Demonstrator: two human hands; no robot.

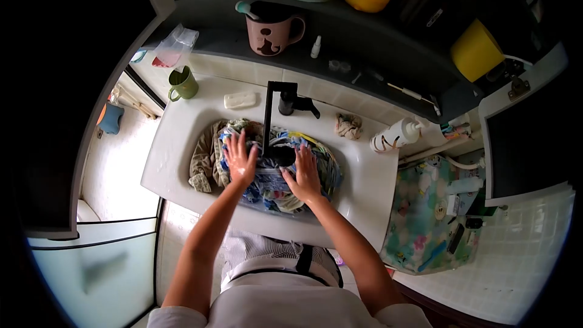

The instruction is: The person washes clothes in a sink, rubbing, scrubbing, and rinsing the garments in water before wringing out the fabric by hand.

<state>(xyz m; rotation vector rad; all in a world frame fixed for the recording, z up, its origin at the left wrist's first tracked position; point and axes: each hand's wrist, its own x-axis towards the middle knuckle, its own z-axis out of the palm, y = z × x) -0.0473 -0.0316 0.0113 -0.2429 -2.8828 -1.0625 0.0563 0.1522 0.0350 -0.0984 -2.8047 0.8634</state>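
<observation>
A heap of wet clothes (267,185) in blue, white and patterned cloth fills the white sink (358,197). At its left side lies a brown-grey garment (205,157) with a cuff near the basin wall. My left hand (240,159) rests on the heap left of the black faucet (267,118), its fingers spread. To the right of the spout, my right hand (302,175) lies on the clothes with fingers apart. Neither hand grips anything. The spout end hangs between both hands and hides part of the cloth.
On the sink's back ledge are a green mug (184,83), a soap bar (240,100), a crumpled cloth (348,126) and a white pump bottle (396,135). A dark shelf above holds a pink mug (270,35). At right, a patterned cover (419,206) bears small items.
</observation>
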